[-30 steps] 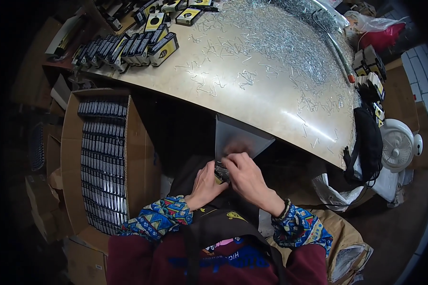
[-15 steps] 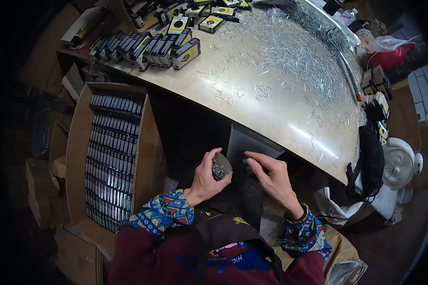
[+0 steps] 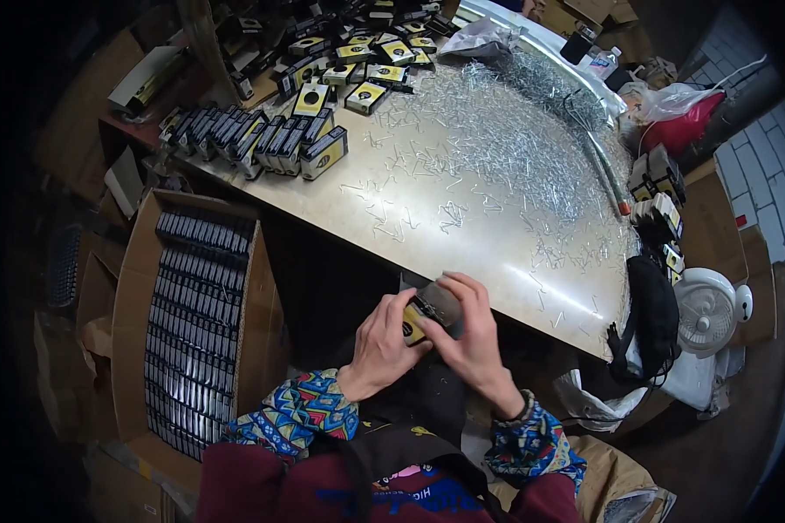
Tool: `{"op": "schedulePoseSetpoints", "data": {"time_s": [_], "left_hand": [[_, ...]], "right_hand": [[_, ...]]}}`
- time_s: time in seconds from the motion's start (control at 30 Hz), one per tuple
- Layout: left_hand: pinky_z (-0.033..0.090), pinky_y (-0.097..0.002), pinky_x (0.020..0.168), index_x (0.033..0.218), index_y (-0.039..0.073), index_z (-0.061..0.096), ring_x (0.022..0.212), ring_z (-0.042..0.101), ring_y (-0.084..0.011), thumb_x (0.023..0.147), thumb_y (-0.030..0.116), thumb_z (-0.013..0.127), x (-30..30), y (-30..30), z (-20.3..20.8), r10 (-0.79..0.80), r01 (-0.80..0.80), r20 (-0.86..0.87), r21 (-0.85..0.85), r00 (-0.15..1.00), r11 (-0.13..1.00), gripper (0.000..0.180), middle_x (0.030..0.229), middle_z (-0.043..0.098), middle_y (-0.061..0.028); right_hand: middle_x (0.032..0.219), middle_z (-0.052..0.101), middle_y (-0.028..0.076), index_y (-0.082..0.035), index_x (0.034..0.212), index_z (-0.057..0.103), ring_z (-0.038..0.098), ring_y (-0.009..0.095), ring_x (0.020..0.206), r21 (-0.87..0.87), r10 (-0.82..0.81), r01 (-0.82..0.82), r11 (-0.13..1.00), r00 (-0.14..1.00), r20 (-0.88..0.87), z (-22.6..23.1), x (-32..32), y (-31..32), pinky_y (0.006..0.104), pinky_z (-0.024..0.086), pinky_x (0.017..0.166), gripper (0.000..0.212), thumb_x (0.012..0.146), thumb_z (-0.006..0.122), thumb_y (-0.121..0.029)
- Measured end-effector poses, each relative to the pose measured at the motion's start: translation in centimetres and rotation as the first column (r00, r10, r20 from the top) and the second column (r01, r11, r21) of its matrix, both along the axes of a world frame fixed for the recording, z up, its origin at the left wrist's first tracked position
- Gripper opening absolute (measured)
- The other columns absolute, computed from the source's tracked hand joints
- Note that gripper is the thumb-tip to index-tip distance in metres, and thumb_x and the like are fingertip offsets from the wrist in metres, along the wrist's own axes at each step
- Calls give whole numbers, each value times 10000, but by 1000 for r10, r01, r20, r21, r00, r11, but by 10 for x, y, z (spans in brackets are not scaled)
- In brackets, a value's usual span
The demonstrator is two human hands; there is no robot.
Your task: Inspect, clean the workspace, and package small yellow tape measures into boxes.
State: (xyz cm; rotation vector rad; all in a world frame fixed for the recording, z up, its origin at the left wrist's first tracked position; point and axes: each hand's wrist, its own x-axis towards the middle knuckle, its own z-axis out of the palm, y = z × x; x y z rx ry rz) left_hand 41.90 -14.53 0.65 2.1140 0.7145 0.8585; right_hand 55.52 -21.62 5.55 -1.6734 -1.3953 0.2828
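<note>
Colourful patterned sleeves (image 3: 298,417), maroon top, perhaps a beaded wristband (image 3: 522,406).

Two hands close a small box at the table edge

The left hand (image 3: 385,336) and right hand (image 3: 471,336) together grip a small yellow-and-black box (image 3: 420,318) at the near edge of the table (image 3: 462,235). Loose metal pins (image 3: 506,144) litter the tabletop; a carton (image 3: 131,305) of packed boxes stands on the left.
</note>
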Motion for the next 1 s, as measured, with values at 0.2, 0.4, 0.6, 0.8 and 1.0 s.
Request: {"op": "schedulePoseSetpoints", "data": {"time_s": [0.2, 0.4, 0.6, 0.8, 1.0], "left_hand": [[527, -422, 741, 1281, 10, 385, 912, 626, -390, 708, 156, 797, -1, 4, 7, 59, -60, -20, -46, 998, 997, 720, 1056, 568, -198], [542, -416, 732, 1294, 31, 373, 943, 636, -404, 713, 149, 804, 3, 5, 5, -40, 41, 55, -17, 998, 999, 733, 1122, 588, -222], [525, -434, 761, 1260, 33, 401, 929, 626, -400, 721, 117, 763, 2, 2, 6, 63, -62, 1, -134, 998, 989, 656, 1054, 599, -202], [498, -437, 764, 1216, 0, 417, 927, 586, -397, 739, 99, 725, 1, 3, 9, 42, -43, -123, 1, 991, 999, 576, 985, 555, -199], [482, -439, 757, 1209, -21, 393, 912, 555, -397, 713, 79, 740, -4, 2, 5, 18, -15, -108, 26, 994, 1000, 614, 982, 504, -201]], "right_hand": [[1247, 568, 172, 16, 1110, 626, 633, 241, 1029, 84, -207, 234, 969, 946, -249, -10, 3, -5, 310, 531, 817, 282, 832, 678, 15], [1266, 571, 226, -11, 1084, 693, 669, 293, 973, 88, -66, 63, 994, 997, 32, -21, -10, -15, 311, 545, 802, 279, 807, 723, 1], [1132, 675, 197, 30, 1063, 699, 674, 206, 984, 6, -99, 114, 994, 888, -449, -20, -22, -14, 270, 531, 837, 217, 847, 694, 2], [1032, 720, 130, 38, 1057, 708, 657, 106, 908, -62, -169, 157, 986, 911, -376, -14, -29, -8, 222, 520, 809, 200, 864, 691, -10], [944, 730, 63, 33, 1070, 709, 633, 74, 842, -142, -238, 192, 971, 796, -556, -15, -31, -8, 210, 519, 768, 215, 861, 698, -14]]}}
